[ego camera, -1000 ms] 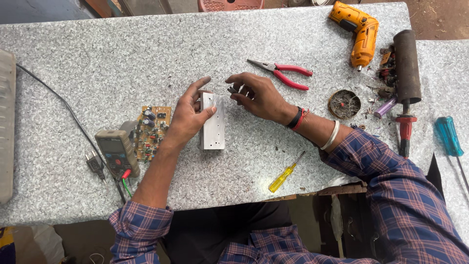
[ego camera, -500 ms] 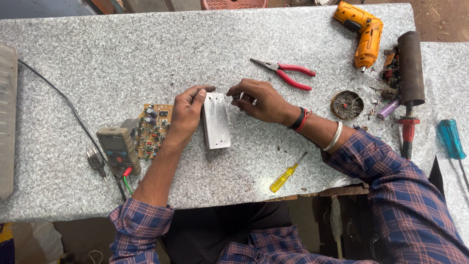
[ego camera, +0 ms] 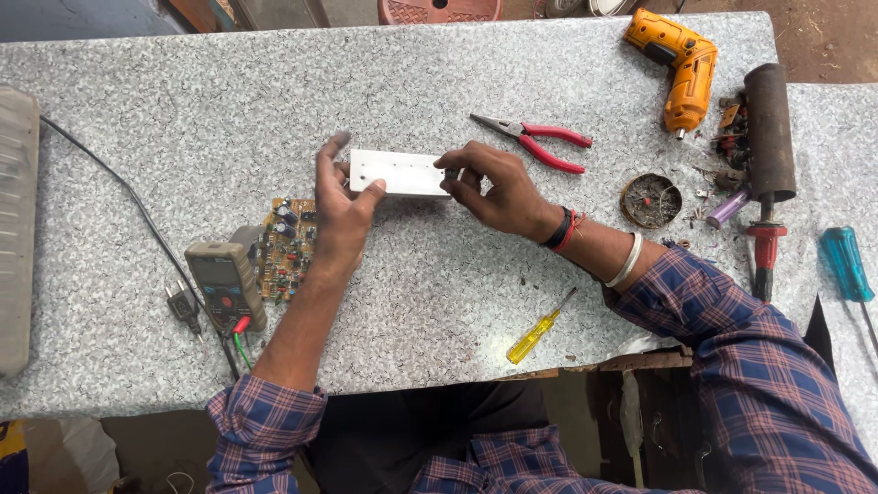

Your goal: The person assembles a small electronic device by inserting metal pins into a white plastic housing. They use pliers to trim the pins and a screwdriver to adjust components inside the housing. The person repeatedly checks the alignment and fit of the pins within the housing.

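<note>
A flat white plastic casing (ego camera: pixel 399 173) with small holes is held crosswise above the speckled grey table (ego camera: pixel 183 101). My left hand (ego camera: pixel 339 203) grips its left end with thumb and fingers. Its right end is pinched by my right hand (ego camera: pixel 494 187), which wears red and black wrist threads and a white bangle. Just left of my left hand lies a brown circuit board (ego camera: pixel 285 247) with several components.
A grey multimeter (ego camera: pixel 225 284) with red and green leads and a black plug (ego camera: pixel 184 306) lie at left. Red-handled pliers (ego camera: pixel 540 142), an orange drill (ego camera: pixel 679 66), a round tin (ego camera: pixel 651 200), a yellow screwdriver (ego camera: pixel 540 328), a dark cylinder tool (ego camera: pixel 768 137) and a blue screwdriver (ego camera: pixel 846 270) lie at right.
The white casing stood lengthwise on the table under both hands; now it is turned crosswise and lifted slightly, one hand at each end.
</note>
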